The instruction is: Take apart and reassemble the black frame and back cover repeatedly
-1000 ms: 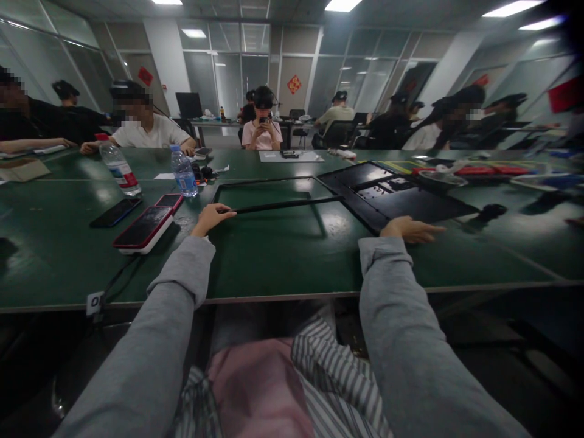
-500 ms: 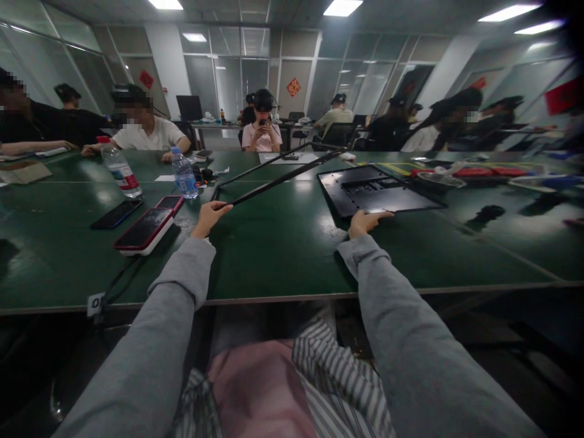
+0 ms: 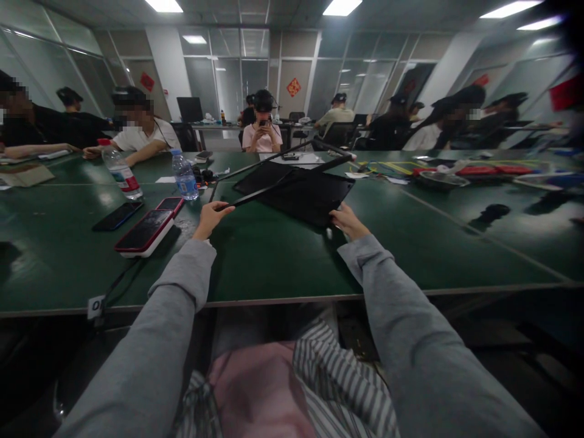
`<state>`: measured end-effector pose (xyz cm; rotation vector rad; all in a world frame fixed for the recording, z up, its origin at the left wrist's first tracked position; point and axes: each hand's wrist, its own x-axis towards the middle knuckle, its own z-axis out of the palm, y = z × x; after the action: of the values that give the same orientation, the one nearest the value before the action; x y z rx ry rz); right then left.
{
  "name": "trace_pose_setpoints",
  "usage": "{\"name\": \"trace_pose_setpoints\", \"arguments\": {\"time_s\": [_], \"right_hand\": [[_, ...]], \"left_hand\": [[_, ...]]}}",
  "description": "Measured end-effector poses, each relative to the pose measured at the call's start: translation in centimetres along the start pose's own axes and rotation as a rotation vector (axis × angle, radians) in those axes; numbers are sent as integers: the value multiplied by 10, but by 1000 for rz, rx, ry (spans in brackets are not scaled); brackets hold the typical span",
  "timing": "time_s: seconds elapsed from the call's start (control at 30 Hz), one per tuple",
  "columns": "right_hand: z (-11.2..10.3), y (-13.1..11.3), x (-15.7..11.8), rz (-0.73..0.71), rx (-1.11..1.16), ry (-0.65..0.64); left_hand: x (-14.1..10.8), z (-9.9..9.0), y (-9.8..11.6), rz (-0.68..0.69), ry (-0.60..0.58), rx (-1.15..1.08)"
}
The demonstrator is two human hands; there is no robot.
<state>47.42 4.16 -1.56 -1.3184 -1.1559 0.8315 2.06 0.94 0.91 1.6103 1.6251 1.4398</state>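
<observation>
My left hand (image 3: pixel 210 220) grips the near left corner of a thin black rectangular frame (image 3: pixel 260 193), thumb and fingers closed on it. The frame is tilted, its far end raised above the table. My right hand (image 3: pixel 350 222) pinches the near right corner of a flat black panel (image 3: pixel 314 201), which slants with its plain dark face toward me. In view, the frame's near bar crosses over the panel; whether the two touch I cannot tell. Some small pale thing (image 3: pixel 329 233) shows just under my right fingertips, too blurred to name.
On the green table (image 3: pixel 274 261), a phone in a red-edged case (image 3: pixel 145 230) lies left of my left hand, near a dark phone (image 3: pixel 117 216) and two water bottles (image 3: pixel 184 176). A basket (image 3: pixel 441 181) and red items stand right. People sit around.
My right hand has brought the panel leftward and turned it over, from its recessed face showing to a plain face, so it now overlaps the frame. My left hand stays nearly still.
</observation>
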Motion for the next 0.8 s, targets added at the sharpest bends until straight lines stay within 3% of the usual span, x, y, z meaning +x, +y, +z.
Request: {"name": "trace_pose_setpoints", "arguments": {"time_s": [0.1, 0.2, 0.33, 0.4, 0.53, 0.63, 0.8], "right_hand": [[-6, 8, 13, 41, -219, 45], [-18, 20, 24, -77, -409, 279], [-32, 22, 32, -157, -298, 488], [-34, 15, 33, -117, -87, 487], [-27, 2, 30, -105, 161, 280], [-22, 1, 27, -128, 67, 247], [-14, 9, 18, -120, -233, 379]], "left_hand": [[9, 1, -12, 67, -9, 59], [12, -1, -16, 99, 2, 155], [6, -5, -9, 130, 18, 270], [2, -4, -5, 157, 14, 305], [-3, 2, 0, 220, -23, 376], [-4, 4, 1, 230, -44, 425], [-6, 4, 0, 231, -93, 466]]}}
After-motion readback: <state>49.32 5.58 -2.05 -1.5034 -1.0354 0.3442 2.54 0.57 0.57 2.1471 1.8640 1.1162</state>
